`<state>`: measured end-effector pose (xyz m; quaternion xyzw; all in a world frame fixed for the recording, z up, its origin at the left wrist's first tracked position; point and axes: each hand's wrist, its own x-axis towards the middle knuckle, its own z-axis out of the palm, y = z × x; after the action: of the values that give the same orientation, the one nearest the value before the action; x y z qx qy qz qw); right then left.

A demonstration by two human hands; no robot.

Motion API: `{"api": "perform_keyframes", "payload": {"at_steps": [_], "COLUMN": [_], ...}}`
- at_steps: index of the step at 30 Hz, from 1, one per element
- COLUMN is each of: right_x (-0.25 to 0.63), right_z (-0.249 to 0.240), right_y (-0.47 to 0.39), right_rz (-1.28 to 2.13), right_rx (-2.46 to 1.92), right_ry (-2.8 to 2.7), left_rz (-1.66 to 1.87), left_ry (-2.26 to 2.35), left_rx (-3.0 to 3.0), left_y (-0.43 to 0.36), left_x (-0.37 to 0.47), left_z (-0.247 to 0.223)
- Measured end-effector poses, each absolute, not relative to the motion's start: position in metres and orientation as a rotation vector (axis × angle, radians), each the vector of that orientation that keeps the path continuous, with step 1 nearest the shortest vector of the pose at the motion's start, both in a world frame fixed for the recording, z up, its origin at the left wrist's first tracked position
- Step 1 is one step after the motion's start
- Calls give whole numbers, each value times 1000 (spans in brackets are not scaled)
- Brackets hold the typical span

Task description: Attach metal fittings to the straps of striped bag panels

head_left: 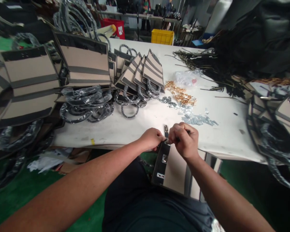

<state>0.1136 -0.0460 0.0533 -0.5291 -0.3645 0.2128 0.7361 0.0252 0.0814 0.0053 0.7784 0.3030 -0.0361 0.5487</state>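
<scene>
One slip of the dark tool [188, 131] gripped in your right hand [185, 140] could scratch the panel [176, 170] or jab your left hand [151, 138], pinching its far corner, since the panel, apparently bridging lap [147, 209] and table [145, 119], might tip.

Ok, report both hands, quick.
Left hand: closed, fingertips pinched at the far edge of the beige-and-black panel.
Right hand: closed around a dark object, too hidden to name.
</scene>
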Motion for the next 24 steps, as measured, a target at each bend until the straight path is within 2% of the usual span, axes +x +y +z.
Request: {"api": "perform_keyframes", "payload": {"at_steps": [9,16,21,24], "right_x": [116,122,120,121], "right_z": [49,108,66,62], "right_y": [-42,-57,-49,-51], "right_rz": [463,301,410,445], "right_rx": [-1219,-1036,-1259,-1197], "right_ry": [-803,-768,-736,-755], "left_rz": [-72,-95,-88,-88], "left_ry": [744,740,737,735], "left_rx": [1827,1853,1870,1874], "left_y": [79,82,80,80], "left_x": [26,27,28,28], "left_z": [4,1,6,6]}}
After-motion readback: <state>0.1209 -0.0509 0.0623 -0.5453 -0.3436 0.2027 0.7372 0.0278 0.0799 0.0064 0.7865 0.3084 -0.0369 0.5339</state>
